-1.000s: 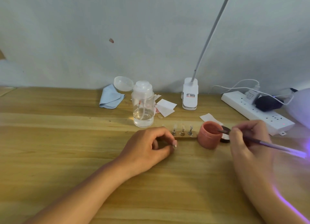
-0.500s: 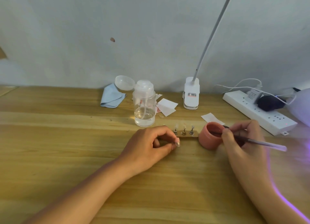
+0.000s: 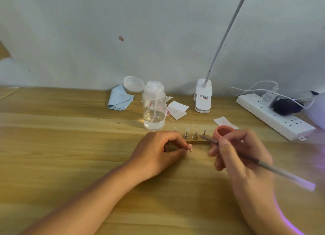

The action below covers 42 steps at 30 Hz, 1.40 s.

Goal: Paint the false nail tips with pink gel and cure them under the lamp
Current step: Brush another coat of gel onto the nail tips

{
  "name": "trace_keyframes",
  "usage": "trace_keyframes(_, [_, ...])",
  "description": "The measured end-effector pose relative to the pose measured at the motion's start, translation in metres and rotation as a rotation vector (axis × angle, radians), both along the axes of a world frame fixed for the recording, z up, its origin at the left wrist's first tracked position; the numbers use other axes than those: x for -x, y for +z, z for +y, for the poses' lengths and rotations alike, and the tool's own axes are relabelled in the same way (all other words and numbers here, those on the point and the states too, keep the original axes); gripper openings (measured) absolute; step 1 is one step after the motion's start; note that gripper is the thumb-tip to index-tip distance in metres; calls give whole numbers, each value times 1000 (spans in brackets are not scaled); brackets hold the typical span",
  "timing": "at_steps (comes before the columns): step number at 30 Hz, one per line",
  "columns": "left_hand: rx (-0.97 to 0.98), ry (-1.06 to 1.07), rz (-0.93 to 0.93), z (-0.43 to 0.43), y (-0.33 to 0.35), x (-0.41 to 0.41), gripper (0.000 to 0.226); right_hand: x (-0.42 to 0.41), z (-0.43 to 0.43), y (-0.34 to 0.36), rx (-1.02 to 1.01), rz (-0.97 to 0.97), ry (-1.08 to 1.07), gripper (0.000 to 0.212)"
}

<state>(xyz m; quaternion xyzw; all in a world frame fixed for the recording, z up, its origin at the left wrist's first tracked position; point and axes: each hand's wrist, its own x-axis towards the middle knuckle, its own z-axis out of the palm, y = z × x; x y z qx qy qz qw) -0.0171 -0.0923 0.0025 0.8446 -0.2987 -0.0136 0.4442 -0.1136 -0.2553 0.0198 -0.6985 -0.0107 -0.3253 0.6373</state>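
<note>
A makeshift nail-art desk, in a home or small studio, is suggested. A wooden tabletop [image 3: 70,146] is set against a bare pale wall [image 3: 158,32]. Around a clear pump bottle [image 3: 154,109] the small gear is laid out: a folded blue cloth [image 3: 119,99] behind-left, paper wipes [image 3: 177,109] just right, a clip-on lamp [image 3: 203,98] farther right, a loaded power strip [image 3: 274,118] far right, false nail tips [image 3: 195,130] on a stand [image 3: 198,142] just in front, rightward.

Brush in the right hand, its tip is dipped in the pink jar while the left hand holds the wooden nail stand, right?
Not quite. The head view shows the tip of the brush outside the pink jar, at the rightmost nail tip on the wooden nail stand. The right hand does grip the brush and the left hand holds the stand.
</note>
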Motion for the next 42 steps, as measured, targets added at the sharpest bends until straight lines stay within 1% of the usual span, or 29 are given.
trace_keyframes(2, [-6,4,-9,0,0,1,18,1,1,-5,-31,91,38,12])
trace_keyframes(4, [-2,3,-13,0,0,2,20,0,-2,-7,-96,140,26,12])
trace_keyframes(7, [10,0,-6,1,1,2,16,-5,-5,-3,-147,64,-103,19])
trace_keyframes(8, [10,-4,-3,1,1,2,16,-6,-6,-2,-141,27,-166,19])
trace_keyframes(10, [4,-9,-3,1,1,2,15,-8,-13,-1,-106,5,-270,12])
trace_keyframes(13, [12,-6,-3,0,2,3,10,-13,-26,-3,-23,79,-344,8])
trace_keyframes(16, [18,2,-6,0,1,3,12,-18,-38,-7,37,140,-372,16])
trace_keyframes(21, [5,5,-18,1,1,3,12,-22,-50,-11,95,269,-392,11])
trace_keyframes(24, [4,-3,-22,1,1,3,13,-24,-49,-10,114,269,-397,11])
trace_keyframes(27, [1,-6,-25,1,2,3,14,-20,-44,-5,92,202,-415,17])
trace_keyframes(29, [-6,-3,-17,0,1,2,14,-14,-36,3,53,106,-399,19])
trace_keyframes(31, [-7,-5,-4,1,0,1,14,-9,-25,10,8,17,-336,15])
trace_keyframes(34, [-3,-9,-14,1,1,0,16,-3,-3,10,-43,-30,-119,13])
trace_keyframes(35, [0,-8,-14,1,1,0,18,-1,3,9,-51,-1,-42,12])
trace_keyframes(37, [-6,-5,-19,0,2,1,21,2,8,4,-77,97,66,19])
trace_keyframes(38, [-14,-3,-24,0,2,2,22,2,7,1,-82,141,90,17])
trace_keyframes(40, [-23,-1,-33,-1,3,3,22,1,2,-1,-88,212,85,10])
trace_keyframes(42, [-25,7,-33,-1,3,4,20,-1,-1,-3,-105,252,68,9])
